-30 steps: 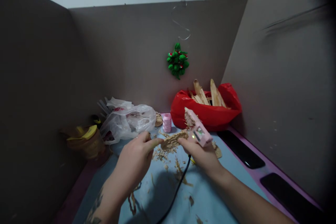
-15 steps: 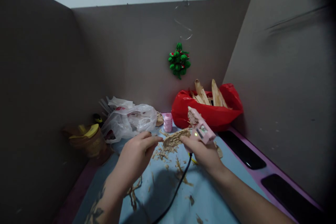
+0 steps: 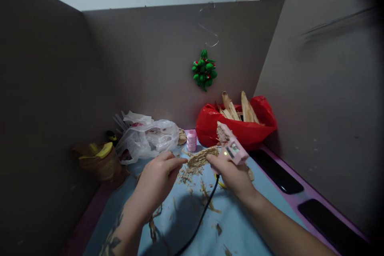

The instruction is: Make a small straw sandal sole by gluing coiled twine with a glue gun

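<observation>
My right hand [image 3: 234, 172] is wrapped round a pink corded glue gun [image 3: 235, 150], whose tip, crusted with brown fibres, points up and away. A small light glows on its side. The thumb of that hand also presses on a flat oval piece of braided straw [image 3: 201, 157]. My left hand [image 3: 157, 176] is closed, with its fingertips pinching the left end of the braided piece. Its lower fingers are curled out of sight. The braided piece is held just above the table, over loose straw scraps [image 3: 187, 176].
A red bag [image 3: 234, 128] of dried husks stands at the back right, beside a pink thread spool [image 3: 191, 141]. Clear plastic bags [image 3: 150, 138] and a brown pot [image 3: 103, 164] are left. A black cord [image 3: 201, 218] crosses the blue mat [image 3: 240, 224]. Two black phones [image 3: 279, 172] lie right.
The braided piece and the glue gun have shifted very slightly to the right. Both hands keep their hold.
</observation>
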Demonstrator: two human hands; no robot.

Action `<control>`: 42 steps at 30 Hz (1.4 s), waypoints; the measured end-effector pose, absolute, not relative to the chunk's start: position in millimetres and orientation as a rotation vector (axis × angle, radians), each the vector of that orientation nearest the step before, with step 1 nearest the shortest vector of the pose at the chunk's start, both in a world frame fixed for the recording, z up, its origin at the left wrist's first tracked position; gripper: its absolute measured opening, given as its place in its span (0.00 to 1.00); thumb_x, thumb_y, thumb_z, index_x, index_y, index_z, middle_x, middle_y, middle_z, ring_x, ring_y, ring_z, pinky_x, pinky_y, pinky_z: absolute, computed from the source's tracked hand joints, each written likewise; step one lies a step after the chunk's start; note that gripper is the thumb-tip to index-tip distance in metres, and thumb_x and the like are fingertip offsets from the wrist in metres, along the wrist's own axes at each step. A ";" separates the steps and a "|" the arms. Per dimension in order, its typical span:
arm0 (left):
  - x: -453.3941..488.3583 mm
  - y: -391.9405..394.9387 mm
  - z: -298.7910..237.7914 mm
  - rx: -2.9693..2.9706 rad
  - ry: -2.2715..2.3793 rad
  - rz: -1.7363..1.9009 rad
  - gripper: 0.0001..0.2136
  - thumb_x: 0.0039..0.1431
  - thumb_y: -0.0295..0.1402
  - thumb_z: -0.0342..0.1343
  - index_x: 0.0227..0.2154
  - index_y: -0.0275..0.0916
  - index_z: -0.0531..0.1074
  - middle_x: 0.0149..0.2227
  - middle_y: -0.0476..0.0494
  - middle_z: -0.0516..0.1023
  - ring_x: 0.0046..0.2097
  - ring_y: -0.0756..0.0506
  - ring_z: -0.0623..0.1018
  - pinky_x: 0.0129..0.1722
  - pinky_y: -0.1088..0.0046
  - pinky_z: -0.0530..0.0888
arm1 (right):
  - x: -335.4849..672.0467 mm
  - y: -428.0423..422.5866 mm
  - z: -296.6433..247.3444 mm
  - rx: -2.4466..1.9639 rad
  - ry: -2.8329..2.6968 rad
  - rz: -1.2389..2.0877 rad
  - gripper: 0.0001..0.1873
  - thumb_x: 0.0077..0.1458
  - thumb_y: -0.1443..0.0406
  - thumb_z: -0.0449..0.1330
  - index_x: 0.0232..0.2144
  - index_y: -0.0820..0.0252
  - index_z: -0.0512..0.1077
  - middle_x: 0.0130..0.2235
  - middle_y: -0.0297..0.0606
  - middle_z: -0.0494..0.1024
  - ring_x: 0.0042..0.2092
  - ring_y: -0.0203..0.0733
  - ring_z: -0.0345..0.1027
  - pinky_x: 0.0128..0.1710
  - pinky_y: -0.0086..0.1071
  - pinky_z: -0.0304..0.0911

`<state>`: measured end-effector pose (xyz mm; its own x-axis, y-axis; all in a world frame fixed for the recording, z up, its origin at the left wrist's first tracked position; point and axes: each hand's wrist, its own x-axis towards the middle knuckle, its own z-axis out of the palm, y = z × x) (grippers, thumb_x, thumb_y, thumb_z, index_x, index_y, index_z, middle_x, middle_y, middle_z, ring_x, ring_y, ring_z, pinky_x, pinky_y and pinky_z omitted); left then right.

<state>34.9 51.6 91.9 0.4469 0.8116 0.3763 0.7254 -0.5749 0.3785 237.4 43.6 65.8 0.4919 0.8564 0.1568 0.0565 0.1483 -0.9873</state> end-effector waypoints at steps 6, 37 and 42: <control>35.2 54.6 89.2 2.546 1.287 0.896 0.10 0.61 0.30 0.53 0.40 0.41 0.78 0.31 0.46 0.78 0.33 0.48 0.77 0.32 0.76 0.71 | 240.1 47.8 58.7 -1.290 -0.939 0.769 0.16 0.40 0.63 0.66 0.13 0.56 0.62 0.14 0.27 0.64 0.19 0.34 0.56 0.23 0.31 0.56; 58.0 55.9 72.6 2.441 1.215 1.226 0.08 0.57 0.26 0.56 0.38 0.38 0.78 0.29 0.46 0.80 0.31 0.49 0.78 0.30 0.77 0.72 | 233.2 63.8 56.4 -0.948 -0.405 1.086 0.19 0.25 0.67 0.72 0.23 0.62 0.70 0.23 0.31 0.75 0.28 0.40 0.70 0.31 0.34 0.67; 60.2 56.0 68.1 2.316 1.252 1.291 0.07 0.57 0.28 0.57 0.38 0.39 0.77 0.35 0.45 0.83 0.34 0.48 0.80 0.35 0.75 0.75 | 236.4 65.8 56.5 -0.917 -0.378 1.099 0.19 0.23 0.68 0.72 0.22 0.62 0.70 0.22 0.31 0.74 0.27 0.39 0.70 0.30 0.32 0.68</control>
<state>60.2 56.0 68.1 0.2559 0.7583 0.5996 0.5757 -0.6178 0.5356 236.4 65.8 56.5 0.4392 0.8833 -0.1638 -0.5954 0.1496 -0.7894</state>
